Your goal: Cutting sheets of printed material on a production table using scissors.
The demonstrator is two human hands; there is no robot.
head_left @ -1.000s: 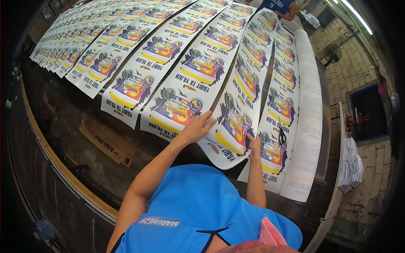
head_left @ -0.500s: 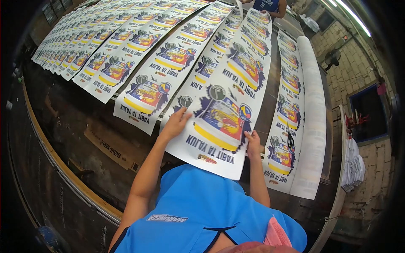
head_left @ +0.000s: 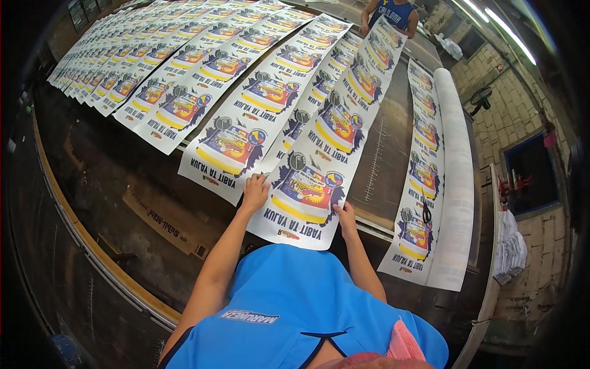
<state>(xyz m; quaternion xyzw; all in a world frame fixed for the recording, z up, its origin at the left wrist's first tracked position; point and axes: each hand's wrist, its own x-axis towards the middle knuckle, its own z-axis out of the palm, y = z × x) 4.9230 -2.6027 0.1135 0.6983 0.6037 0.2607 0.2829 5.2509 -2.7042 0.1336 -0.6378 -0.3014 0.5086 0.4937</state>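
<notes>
A long white printed paper strip (head_left: 340, 125) with repeated colourful designs stretches away from me. My left hand (head_left: 254, 193) grips its near left edge, fingers closed. On the right edge, near the same end, my right hand (head_left: 346, 218) pinches the paper between thumb and fingers. Another person (head_left: 393, 15) holds the strip's far end with their hands. Partly covered by this strip lies a similar printed strip (head_left: 299, 125). Just left of it is another printed strip (head_left: 230, 147), close to my left hand.
Several overlapping printed strips (head_left: 147, 92) cover the table's left side. At the right, a large paper roll (head_left: 455, 178) has a printed length with black scissors (head_left: 426, 213) on it. The dark tabletop (head_left: 384, 157) shows between. A cardboard piece (head_left: 163, 221) lies below the near edge.
The held strip has swung left and come lower over the strip beneath. My right hand has moved left with it, my left hand slightly down. More dark tabletop shows at the strip's right.
</notes>
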